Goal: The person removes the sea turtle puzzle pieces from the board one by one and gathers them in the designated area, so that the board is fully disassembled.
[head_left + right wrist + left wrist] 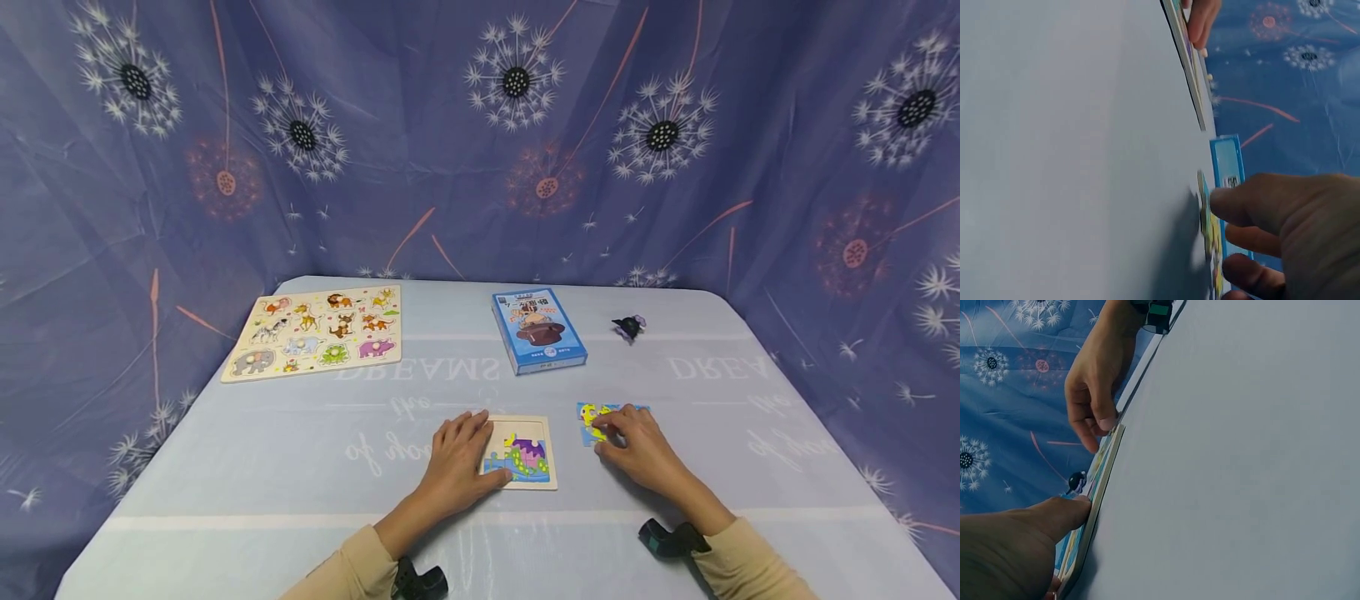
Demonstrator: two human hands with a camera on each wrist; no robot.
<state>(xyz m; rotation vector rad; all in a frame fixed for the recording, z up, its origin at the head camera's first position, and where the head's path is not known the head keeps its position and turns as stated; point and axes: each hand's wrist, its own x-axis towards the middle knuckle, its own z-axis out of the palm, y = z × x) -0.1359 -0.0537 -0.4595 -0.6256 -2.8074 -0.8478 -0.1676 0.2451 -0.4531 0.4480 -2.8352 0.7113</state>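
Observation:
My left hand [459, 467] holds a small wooden puzzle board [550, 450] at its left side. The thumb lies over the front rim, and the fingers lie along the left part, which they cover. Several fitted pieces [528, 460] in the board show purple, green and blue. To the right, my right hand [641, 446] is over a group of loose blue and yellow puzzle pieces [587, 412]. Its thumb and forefinger are bent and apart, touching or just above the pieces. In the right wrist view the thumb is beside a piece [1204, 209]; no pinch shows, and other pieces are partly hidden.
A blue box [538, 329] lies behind the puzzle board. A wooden animal peg puzzle [315, 333] is at the table's far left. Near the back right sits a small dark object [628, 327]. A dandelion-patterned curtain [450, 167] hangs behind the pale table [300, 475].

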